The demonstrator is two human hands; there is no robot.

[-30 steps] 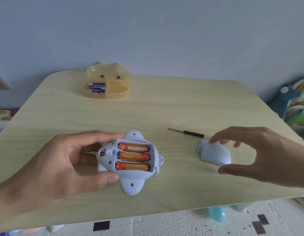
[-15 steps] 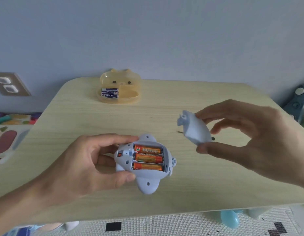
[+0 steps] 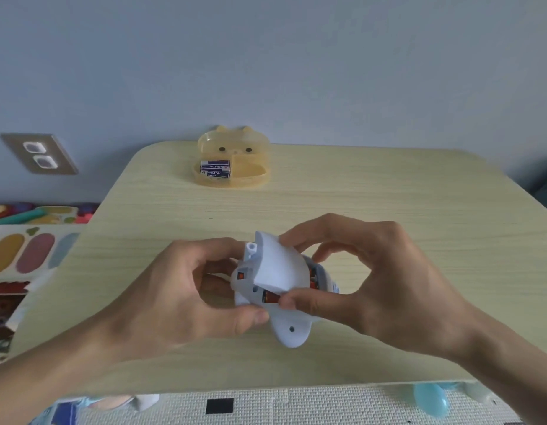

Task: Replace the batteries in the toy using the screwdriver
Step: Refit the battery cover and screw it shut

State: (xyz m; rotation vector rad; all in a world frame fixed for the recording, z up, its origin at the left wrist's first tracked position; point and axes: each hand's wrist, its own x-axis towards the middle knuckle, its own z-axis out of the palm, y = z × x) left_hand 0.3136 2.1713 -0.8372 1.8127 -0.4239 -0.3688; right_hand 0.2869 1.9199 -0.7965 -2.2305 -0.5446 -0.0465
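Now the right hand (image 3: 385,283) is bringing the cover (image 3: 278,265), pinched, tilted over the toy (image 3: 284,320) at centre frame; left hand (image 3: 180,299) is clamping it.

Your left hand (image 3: 186,289) grips the pale blue toy (image 3: 289,328) from its left side, thumb below, fingers above. Your right hand (image 3: 385,280) pinches the cover (image 3: 280,265), thumb at its near edge, fingers at its far edge. The cover sits tilted over the toy's open bay, its left end raised. Orange batteries (image 3: 270,297) show beneath the cover's near and right edges. All of this is above the table (image 3: 389,185), near its front edge. At the table's far edge stands a yellow box (image 3: 250,179), lid up, with blue-and-white spare batteries (image 3: 215,168) in its left half. On the wall to your left is an outlet (image 3: 40,154). A checkered mat (image 3: 296,406) lies below.
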